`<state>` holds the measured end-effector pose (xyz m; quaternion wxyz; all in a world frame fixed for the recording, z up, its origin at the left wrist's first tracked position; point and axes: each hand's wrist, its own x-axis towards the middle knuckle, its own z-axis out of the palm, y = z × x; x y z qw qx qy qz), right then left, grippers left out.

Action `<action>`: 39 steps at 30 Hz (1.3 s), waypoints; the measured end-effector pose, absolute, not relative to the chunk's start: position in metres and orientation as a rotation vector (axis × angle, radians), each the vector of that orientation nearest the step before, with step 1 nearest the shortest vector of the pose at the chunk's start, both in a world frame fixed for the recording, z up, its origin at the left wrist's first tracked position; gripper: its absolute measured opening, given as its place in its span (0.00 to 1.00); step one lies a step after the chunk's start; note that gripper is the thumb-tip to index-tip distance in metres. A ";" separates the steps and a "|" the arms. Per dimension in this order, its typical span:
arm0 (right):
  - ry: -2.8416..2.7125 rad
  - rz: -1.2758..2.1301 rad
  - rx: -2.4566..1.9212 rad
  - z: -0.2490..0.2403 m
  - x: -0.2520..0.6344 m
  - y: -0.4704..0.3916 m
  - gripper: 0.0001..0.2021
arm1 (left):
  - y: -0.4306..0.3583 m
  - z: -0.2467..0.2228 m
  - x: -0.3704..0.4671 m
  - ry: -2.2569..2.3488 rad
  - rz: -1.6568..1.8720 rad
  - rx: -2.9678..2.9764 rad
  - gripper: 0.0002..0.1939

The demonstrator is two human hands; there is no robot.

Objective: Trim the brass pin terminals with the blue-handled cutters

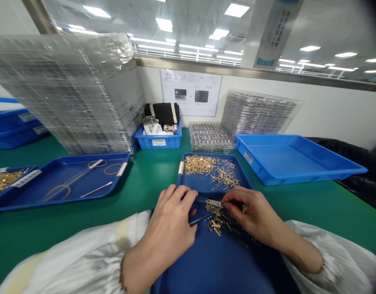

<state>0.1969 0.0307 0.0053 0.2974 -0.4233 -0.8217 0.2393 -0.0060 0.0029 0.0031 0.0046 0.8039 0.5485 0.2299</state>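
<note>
My left hand is closed around the blue handles of a pair of pliers, whose metal jaws point right. At the jaw tips, my right hand pinches a small piece, mostly hidden by the fingers; it looks like one of the gold-coloured metal pins. A gold glint also shows among its curled fingers. Below both hands lies a dark blue tray with loose gold-coloured pins scattered under the pliers. Just beyond, another blue tray bears a heap of similar pins.
At left, a blue tray holds a cotton swab and rubber bands. Clear plastic trays form a tall stack behind it. A blue bin of supplies stands at the back. A bright blue tray is at right, near a black bag.
</note>
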 end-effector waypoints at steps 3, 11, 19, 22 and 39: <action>-2.137 0.655 -1.142 0.006 0.196 0.029 0.07 | 0.002 0.003 -0.006 1.699 0.753 2.521 0.19; -1.807 0.858 -1.112 0.009 0.196 0.030 0.05 | -0.003 0.007 0.000 1.648 1.010 2.358 0.16; -2.069 0.816 -1.189 0.014 0.199 0.028 0.04 | 0.002 0.006 -0.003 1.594 0.813 2.356 0.17; -2.291 0.537 -1.111 0.014 0.200 0.027 0.05 | 0.002 0.005 -0.005 1.579 0.747 2.481 0.15; -2.100 0.284 -1.124 0.007 0.205 0.038 0.05 | 0.003 0.007 -0.005 1.714 0.725 2.534 0.18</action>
